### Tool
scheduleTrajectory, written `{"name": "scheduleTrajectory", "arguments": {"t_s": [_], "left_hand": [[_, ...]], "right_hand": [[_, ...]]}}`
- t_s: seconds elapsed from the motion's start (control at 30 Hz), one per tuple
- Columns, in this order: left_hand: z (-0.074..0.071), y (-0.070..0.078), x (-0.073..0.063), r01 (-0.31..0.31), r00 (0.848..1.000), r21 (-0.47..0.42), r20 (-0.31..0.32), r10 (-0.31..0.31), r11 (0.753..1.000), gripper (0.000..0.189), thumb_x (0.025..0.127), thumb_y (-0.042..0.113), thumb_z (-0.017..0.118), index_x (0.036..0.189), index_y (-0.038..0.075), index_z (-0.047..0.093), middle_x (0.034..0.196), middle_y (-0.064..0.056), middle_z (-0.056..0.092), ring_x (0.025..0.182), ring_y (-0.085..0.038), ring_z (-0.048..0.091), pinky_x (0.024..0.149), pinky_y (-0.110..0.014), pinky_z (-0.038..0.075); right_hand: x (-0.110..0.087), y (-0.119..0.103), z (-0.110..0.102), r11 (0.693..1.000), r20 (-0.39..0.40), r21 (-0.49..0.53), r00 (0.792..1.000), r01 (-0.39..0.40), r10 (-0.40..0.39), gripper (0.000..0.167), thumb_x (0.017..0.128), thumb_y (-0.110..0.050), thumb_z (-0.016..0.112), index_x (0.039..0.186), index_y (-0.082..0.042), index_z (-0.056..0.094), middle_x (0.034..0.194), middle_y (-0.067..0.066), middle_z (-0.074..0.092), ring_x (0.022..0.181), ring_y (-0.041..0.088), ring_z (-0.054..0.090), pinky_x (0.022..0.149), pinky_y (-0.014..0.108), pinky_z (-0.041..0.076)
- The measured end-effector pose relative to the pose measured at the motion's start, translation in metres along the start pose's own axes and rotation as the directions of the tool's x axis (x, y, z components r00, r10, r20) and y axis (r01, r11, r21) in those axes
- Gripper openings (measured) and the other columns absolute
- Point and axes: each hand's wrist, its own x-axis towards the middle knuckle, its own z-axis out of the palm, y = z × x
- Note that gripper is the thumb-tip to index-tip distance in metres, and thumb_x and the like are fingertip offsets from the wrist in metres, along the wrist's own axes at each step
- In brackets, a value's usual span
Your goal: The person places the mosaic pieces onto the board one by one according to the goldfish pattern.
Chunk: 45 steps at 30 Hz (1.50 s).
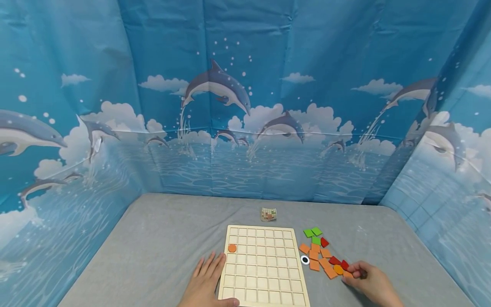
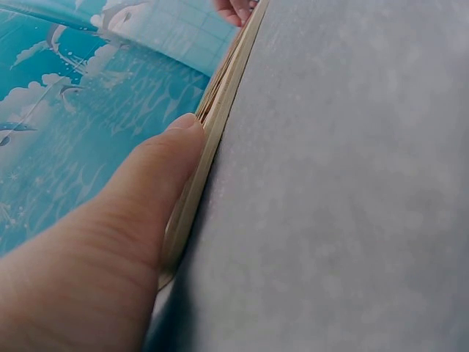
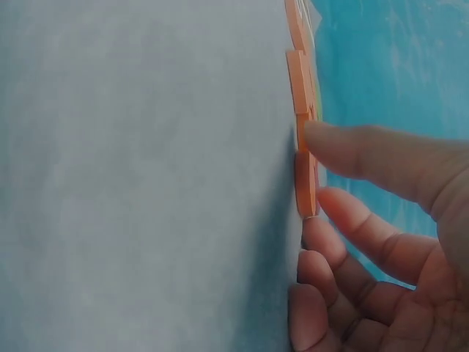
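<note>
A pale wooden grid board (image 1: pixel 264 264) lies on the grey cloth, with one orange round piece (image 1: pixel 232 248) in a cell at its left side. My left hand (image 1: pixel 209 279) rests along the board's left edge, fingers straight; its thumb touches the near left corner. Right of the board, my right hand (image 1: pixel 370 281) pinches an orange tile (image 1: pixel 348 275) at the near end of a loose group of pieces. In the right wrist view, the thumb and index finger are at that tile (image 3: pixel 306 183), which is seen edge-on. A yellow-orange disc (image 1: pixel 338 269) and red tiles (image 1: pixel 334 260) lie beside it.
Further orange tiles (image 1: pixel 314 265), green tiles (image 1: pixel 309 233) and a white ring with a black centre (image 1: pixel 304 260) lie right of the board. Behind the board is a small patterned card (image 1: pixel 268 214). A blue dolphin curtain (image 1: pixel 245 170) hangs around the table (image 1: pixel 161 238).
</note>
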Motion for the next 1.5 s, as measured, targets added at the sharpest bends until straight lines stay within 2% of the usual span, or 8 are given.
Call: {"name": "scheduleTrajectory", "arguments": {"t_s": [0.6, 0.97, 1.3, 1.5], "left_hand": [[-0.0025, 0.0006, 0.0008, 0.019, 0.999, -0.031, 0.031, -0.018, 0.999, 0.112, 0.072, 0.083, 0.048, 0.152, 0.009, 0.023, 0.153, -0.007, 0.028, 0.141, -0.029, 0.017, 0.110, -0.051, 0.010], [-0.0038, 0.0012, 0.0011, 0.026, 0.999, -0.038, 0.044, -0.024, 0.999, 0.112, 0.071, 0.083, 0.048, 0.152, 0.009, 0.023, 0.153, -0.008, 0.028, 0.141, -0.029, 0.016, 0.111, -0.052, 0.010], [-0.0044, 0.0019, 0.0001, 0.028, 0.999, -0.051, 0.042, -0.026, 0.998, 0.112, 0.072, 0.082, 0.049, 0.152, 0.009, 0.022, 0.153, -0.008, 0.028, 0.141, -0.029, 0.015, 0.110, -0.051, 0.009], [-0.0036, 0.0018, -0.0001, 0.022, 0.999, -0.043, 0.034, -0.021, 0.999, 0.113, 0.071, 0.083, 0.049, 0.152, 0.009, 0.022, 0.153, -0.008, 0.028, 0.142, -0.028, 0.015, 0.110, -0.050, 0.006]], "right_hand": [[0.0002, 0.0028, -0.0021, 1.000, 0.028, -0.007, 0.999, -0.026, 0.026, 0.046, 0.068, -0.034, 0.085, 0.088, 0.000, 0.062, 0.076, 0.003, 0.053, 0.071, 0.019, 0.049, 0.061, 0.031, 0.042], [-0.0022, 0.0027, -0.0025, 0.999, 0.055, 0.012, 0.998, -0.035, 0.034, 0.044, 0.069, -0.030, 0.085, 0.088, -0.001, 0.058, 0.074, 0.004, 0.050, 0.070, 0.019, 0.048, 0.060, 0.031, 0.040], [-0.0070, 0.0031, -0.0017, 0.999, 0.014, -0.018, 0.999, 0.048, -0.048, 0.030, 0.078, -0.024, 0.080, 0.087, -0.003, 0.060, 0.070, 0.000, 0.051, 0.065, 0.017, 0.047, 0.058, 0.031, 0.038], [-0.0081, 0.0035, -0.0023, 0.998, 0.014, 0.002, 0.998, 0.059, -0.059, 0.033, 0.079, -0.028, 0.079, 0.090, -0.002, 0.062, 0.071, 0.000, 0.052, 0.067, 0.017, 0.048, 0.059, 0.031, 0.039]]}}
